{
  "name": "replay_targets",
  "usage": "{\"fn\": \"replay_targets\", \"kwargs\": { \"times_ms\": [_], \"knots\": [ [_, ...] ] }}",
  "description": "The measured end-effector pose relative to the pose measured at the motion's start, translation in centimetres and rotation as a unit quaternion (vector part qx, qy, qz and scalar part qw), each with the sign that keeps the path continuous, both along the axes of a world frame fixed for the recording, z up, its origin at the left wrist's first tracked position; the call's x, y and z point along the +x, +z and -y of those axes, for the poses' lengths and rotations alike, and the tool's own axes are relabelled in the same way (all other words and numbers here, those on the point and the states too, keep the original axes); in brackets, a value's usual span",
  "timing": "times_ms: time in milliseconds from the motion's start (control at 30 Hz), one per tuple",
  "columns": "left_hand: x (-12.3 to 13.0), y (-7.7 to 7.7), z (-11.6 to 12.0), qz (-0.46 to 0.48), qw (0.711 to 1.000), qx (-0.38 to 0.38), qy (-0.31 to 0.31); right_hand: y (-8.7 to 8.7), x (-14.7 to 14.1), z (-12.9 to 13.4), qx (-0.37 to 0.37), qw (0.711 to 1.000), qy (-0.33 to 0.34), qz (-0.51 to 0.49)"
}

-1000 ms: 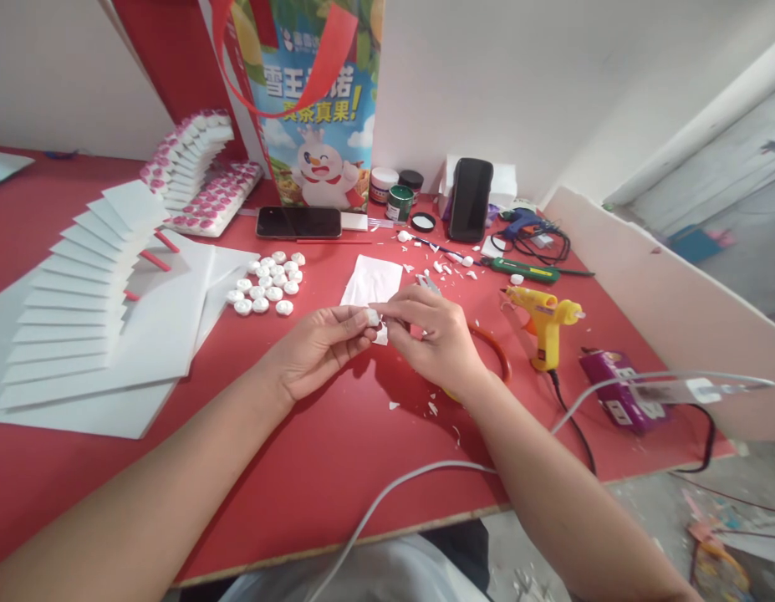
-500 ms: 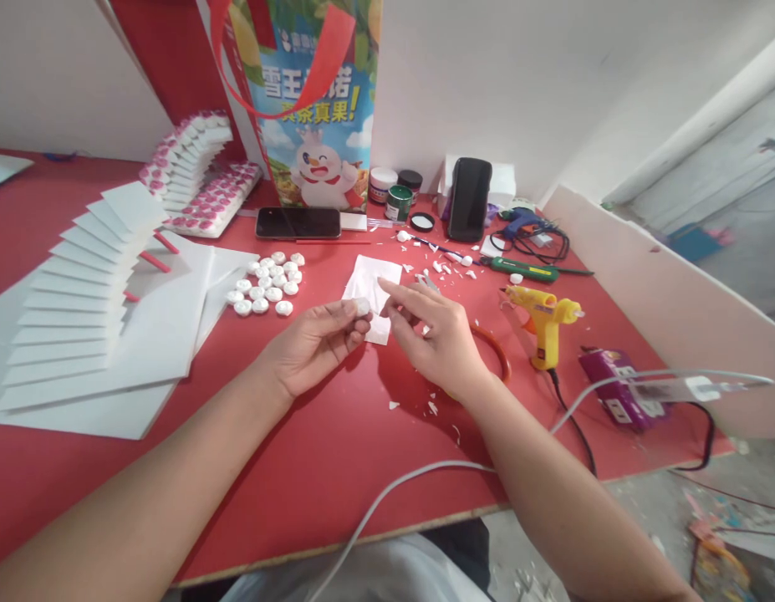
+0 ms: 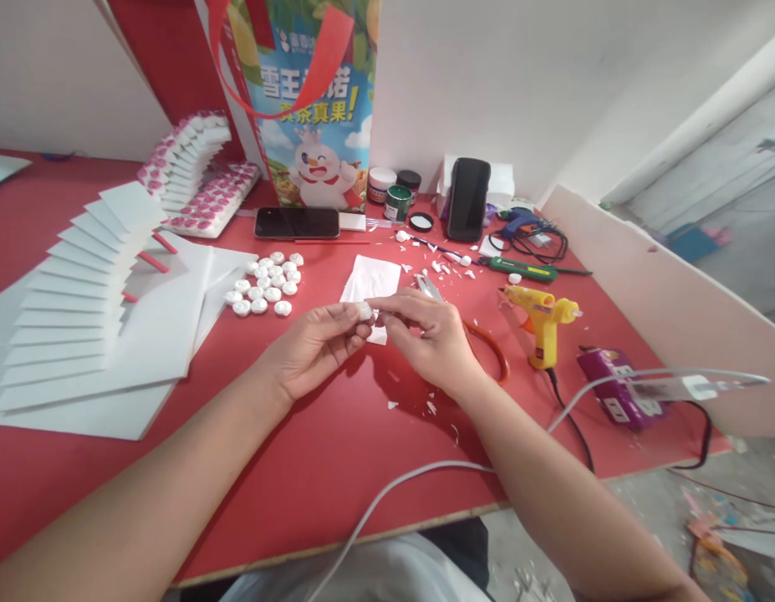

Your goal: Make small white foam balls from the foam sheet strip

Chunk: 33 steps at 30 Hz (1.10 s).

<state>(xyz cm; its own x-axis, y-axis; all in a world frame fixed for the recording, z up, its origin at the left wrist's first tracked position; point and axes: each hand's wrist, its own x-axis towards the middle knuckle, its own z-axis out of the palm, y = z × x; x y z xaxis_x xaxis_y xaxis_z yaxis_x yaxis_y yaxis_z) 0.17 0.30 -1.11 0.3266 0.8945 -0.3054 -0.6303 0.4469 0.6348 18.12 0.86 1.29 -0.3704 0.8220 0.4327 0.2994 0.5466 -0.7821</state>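
Observation:
Between the thumb and fingers of my left hand (image 3: 318, 343) is a small white rounded piece (image 3: 364, 310), pinched above the red table. My right hand (image 3: 428, 339) comes in from the other side, its index fingertip touching or almost touching that piece. Its thumb and other fingers are curled together, and whatever they may hold is hidden. Behind the hands lies a white paper tissue (image 3: 371, 276). Under and beside my right hand are scissors with orange handles (image 3: 498, 355). Several similar white rounded pieces (image 3: 272, 294) are grouped left of the tissue.
Fanned white boards (image 3: 67, 309) stand on white sheets at left. At right are a yellow glue gun (image 3: 543, 322), a green-handled tool (image 3: 522, 268) and a purple box (image 3: 619, 389). Phones (image 3: 298, 223), paint jars (image 3: 398, 202) and a printed bag (image 3: 318, 125) line the back. A white cable (image 3: 412, 477) crosses the front.
My right hand has moved slightly left and lower, bringing its index fingertip to the white piece. More of the scissors shows. My left hand keeps its pinch, nearly still.

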Motion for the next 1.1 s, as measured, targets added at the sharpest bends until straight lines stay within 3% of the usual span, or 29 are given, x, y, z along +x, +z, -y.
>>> {"fn": "replay_targets", "kwargs": {
  "times_ms": [100, 267, 367, 633, 867, 967, 1100],
  "knots": [
    [0.0, 0.1, 0.0, -0.009, 1.0, 0.004, 0.007, 0.0, 0.0, 0.0, -0.013, 1.0, 0.0, 0.003],
    [0.0, 0.4, -0.2, -0.002, 1.0, 0.007, 0.026, -0.2, -0.2, 0.1, -0.162, 0.984, -0.02, -0.071],
    [0.0, 0.4, -0.3, 0.0, 1.0, 0.001, 0.027, -0.4, -0.3, 0.1, -0.197, 0.977, -0.023, -0.085],
    [0.1, 0.2, -0.2, -0.003, 0.999, -0.004, 0.035, -0.6, -0.6, 0.1, -0.184, 0.979, -0.054, -0.071],
    [0.1, 0.4, -0.3, -0.006, 0.998, -0.026, 0.051, 0.4, 0.1, 0.1, -0.159, 0.977, -0.078, -0.115],
    [0.1, 0.7, -0.2, -0.003, 1.0, -0.005, 0.03, 0.8, 1.2, -0.6, -0.12, 0.978, -0.144, -0.088],
    [0.3, 1.0, 0.3, -0.061, 0.996, 0.067, 0.001, 0.7, 2.8, -1.7, -0.042, 0.962, -0.267, 0.037]
  ]
}}
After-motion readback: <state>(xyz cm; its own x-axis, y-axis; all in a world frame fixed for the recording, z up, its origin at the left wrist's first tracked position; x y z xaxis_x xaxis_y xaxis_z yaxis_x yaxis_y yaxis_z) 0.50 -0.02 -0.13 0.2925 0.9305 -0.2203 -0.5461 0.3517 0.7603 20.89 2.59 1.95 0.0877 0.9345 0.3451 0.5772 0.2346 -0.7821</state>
